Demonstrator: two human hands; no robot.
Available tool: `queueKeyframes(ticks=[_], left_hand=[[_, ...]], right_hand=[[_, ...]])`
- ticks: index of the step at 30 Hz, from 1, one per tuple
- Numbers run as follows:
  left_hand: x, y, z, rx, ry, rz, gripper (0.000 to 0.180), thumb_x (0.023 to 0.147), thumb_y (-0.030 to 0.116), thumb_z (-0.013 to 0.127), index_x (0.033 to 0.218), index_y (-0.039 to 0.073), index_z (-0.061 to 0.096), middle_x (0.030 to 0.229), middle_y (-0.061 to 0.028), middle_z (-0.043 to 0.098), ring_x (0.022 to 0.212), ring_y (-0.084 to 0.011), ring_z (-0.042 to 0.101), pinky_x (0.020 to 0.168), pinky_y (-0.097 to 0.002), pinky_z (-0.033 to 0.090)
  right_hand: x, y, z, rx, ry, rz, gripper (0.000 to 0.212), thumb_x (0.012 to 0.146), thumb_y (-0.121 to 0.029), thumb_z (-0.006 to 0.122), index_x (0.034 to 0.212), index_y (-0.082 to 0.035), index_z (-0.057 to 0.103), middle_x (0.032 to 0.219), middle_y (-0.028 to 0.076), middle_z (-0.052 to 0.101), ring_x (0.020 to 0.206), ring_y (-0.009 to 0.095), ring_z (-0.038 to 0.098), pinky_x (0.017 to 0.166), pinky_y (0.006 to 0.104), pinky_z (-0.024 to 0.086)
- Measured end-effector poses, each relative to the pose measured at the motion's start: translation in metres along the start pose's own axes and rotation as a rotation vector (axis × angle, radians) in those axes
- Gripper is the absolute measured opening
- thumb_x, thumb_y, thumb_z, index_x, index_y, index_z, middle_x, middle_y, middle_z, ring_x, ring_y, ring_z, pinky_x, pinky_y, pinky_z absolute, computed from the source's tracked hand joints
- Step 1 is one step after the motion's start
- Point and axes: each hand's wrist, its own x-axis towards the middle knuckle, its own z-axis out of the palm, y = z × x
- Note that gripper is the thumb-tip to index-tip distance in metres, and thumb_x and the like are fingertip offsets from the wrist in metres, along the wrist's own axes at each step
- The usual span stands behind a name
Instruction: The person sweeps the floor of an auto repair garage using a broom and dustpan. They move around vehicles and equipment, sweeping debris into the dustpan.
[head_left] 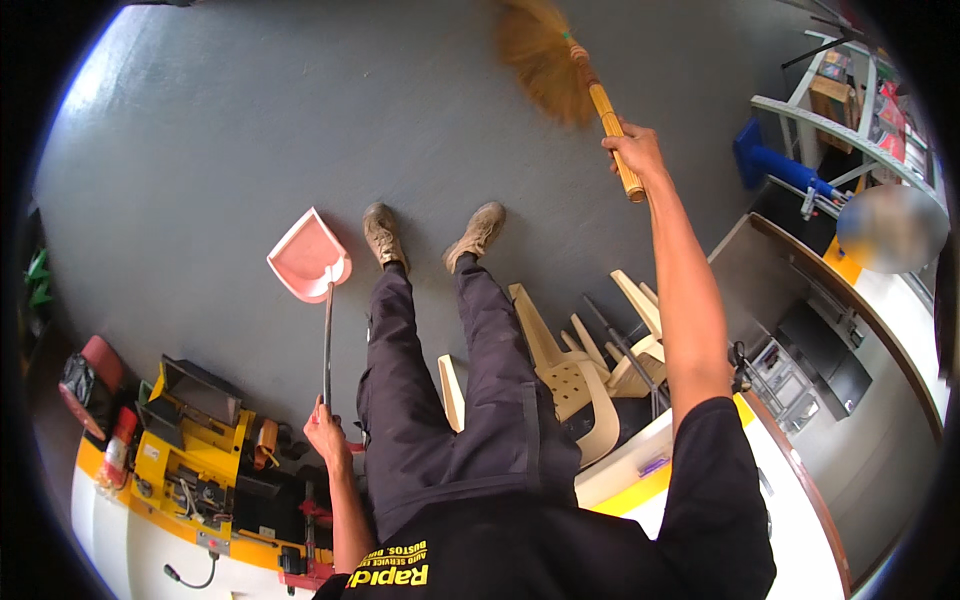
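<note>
The broom (584, 75) extends forward from my right hand (638, 152) over the grey floor (400, 110); the pink dustpan (306, 245) is beyond my left hand (324, 432), near my left shoe (383, 236). The broom's tan bristles (548, 65) look blurred, its handle (607, 112) yellowish. My right hand wraps that handle; my left clasps the dustpan's dark stick (328, 345).

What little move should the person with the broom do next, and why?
Perhaps sweep the broom back toward the pink dustpan. The right hand holds the broom far forward, its bristles well apart from the pan, while the left hand holds the dustpan nearer the shoes.
</note>
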Motion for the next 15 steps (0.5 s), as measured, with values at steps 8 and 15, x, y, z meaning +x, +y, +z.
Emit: queueKeyframes(ticks=[8,15], left_hand=[[0.017,0.015,-0.034,0.163,0.016,0.069,0.047,0.093,0.019,0.057,0.133,-0.001,0.07,0.06,0.0052,0.038,0.052,-0.0058,0.034,0.048,-0.0296,0.029],[0.057,0.05,-0.079,0.128,-0.045,-0.036,0.048,0.093,0.023,0.059,0.134,0.001,0.07,0.059,0.005,0.041,0.053,-0.0059,0.036,0.049,-0.0288,0.033]], right_hand=[[-0.178,-0.089,0.044,0.104,-0.034,-0.065,0.075,0.083,0.004,0.072,0.154,0.001,0.047,0.08,0.009,0.065,0.05,0.017,0.061,0.043,0.0328,0.051],[-0.357,-0.156,0.173,0.471,-0.665,0.085,0.073,0.088,0.005,0.07,0.156,-0.002,0.046,0.086,0.007,0.066,0.049,0.012,0.058,0.046,0.0274,0.05]])
